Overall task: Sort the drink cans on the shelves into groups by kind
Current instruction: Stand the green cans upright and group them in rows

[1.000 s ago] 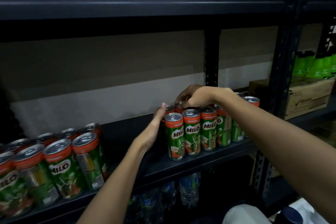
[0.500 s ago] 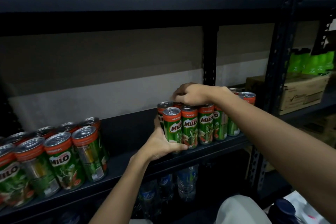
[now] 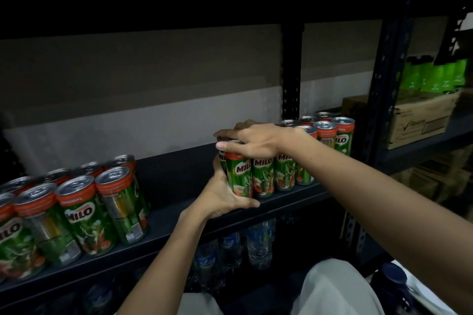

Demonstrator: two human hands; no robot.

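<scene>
A cluster of tall green-and-red Milo drink cans (image 3: 266, 174) stands upright on the dark metal shelf (image 3: 179, 212), long axes vertical, labels facing the camera. The left hand (image 3: 225, 199) cups the front-left can's base; the right hand (image 3: 253, 139) lies curled over their tops.

Milo cans (image 3: 265, 174): glossy printed metal, green and red, bare silvery tops
Shelf (image 3: 294, 193): dark painted metal, matt, smooth; upright post (image 3: 290, 79) perforated
Box (image 3: 419, 120): brown cardboard, matt
Bottles below (image 3: 258, 243): clear plastic, shiny
Back wall (image 3: 128, 79): flat, matt
</scene>
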